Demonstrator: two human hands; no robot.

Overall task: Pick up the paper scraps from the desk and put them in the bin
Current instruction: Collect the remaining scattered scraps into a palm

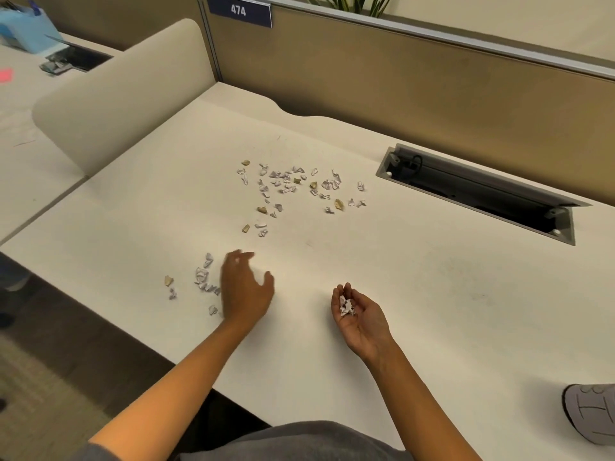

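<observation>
Collecting barely begun: right hand (pixel 357 314) cupped palm-up, cradling a few crumpled white paper scraps (pixel 346 307). Left hand (pixel 245 289) open, empty, beside the near-left cluster of scraps (pixel 203 277). Larger scatter (pixel 293 184) lies farther on the cream desk (pixel 432 294). No bin in view.

My left hand (pixel 244 294) and right hand (pixel 357 314) are bare, without rings or a watch. My forearms are uncovered too. I wear a grey top (pixel 299 442), its short sleeve showing at my left upper arm.

White number "474" on a dark blue sign (pixel 239 10) atop the partition (pixel 399 78).
</observation>
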